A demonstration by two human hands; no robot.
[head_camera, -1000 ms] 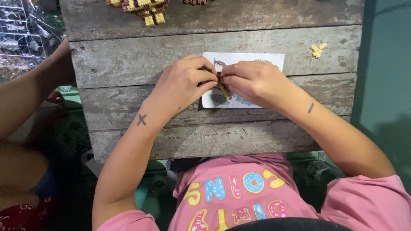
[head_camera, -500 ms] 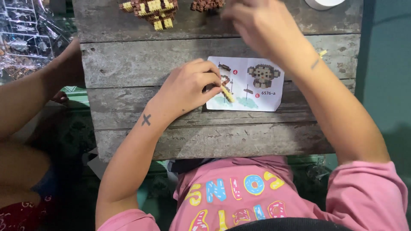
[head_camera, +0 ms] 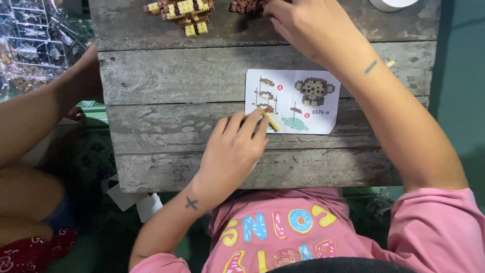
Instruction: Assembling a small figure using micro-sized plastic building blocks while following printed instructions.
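Left hand [head_camera: 233, 146] pinches one yellow piece [head_camera: 272, 121]; right hand [head_camera: 303, 25] grips one brown block cluster [head_camera: 247, 6].

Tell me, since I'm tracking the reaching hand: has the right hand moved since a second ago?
Yes. The right hand left the instruction card, where it met the left hand, and went toward the table's far edge, onto the brown brick pile.

A weathered grey plank table [head_camera: 172, 81] is seen. An instruction sheet [head_camera: 290, 101] is laid right of centre; brown-and-yellow brick figures [head_camera: 183, 11] and a brown brick cluster [head_camera: 247, 6] are set along the far edge.
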